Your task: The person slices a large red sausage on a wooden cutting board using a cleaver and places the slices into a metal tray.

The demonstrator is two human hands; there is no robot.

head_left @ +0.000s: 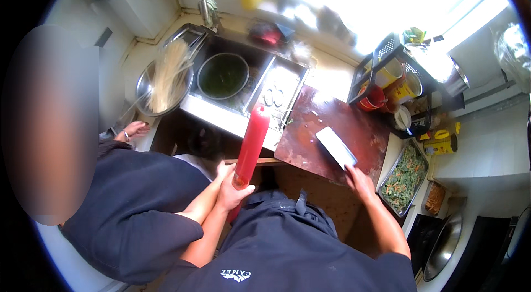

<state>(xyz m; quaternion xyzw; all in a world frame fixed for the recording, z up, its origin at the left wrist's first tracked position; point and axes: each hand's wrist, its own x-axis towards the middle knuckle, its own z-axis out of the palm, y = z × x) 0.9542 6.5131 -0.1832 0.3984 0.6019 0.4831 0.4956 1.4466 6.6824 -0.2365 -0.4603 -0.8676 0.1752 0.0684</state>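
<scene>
My left hand [233, 193] is wrapped around a long red tube-shaped package [255, 134] with a rounded top, held upright between me and the sink. Whether it is a bottle or a wrapped pack I cannot tell. Close beside my left hand is a co-worker's hand [223, 171]; whether it touches the package is unclear. In my right hand [360, 183] is a cleaver [335, 146], gripped by its handle, its broad pale blade over the reddish-brown cutting board [310, 151]. Small wet scraps lie on that board.
A co-worker [138, 198] stands close on my left. Beyond are a metal bowl of pale noodles [168, 79] and a sink with a round pot of green-tinted liquid [223, 75]. On the right stand a black rack [381, 57] and a tray of chopped greens [405, 178].
</scene>
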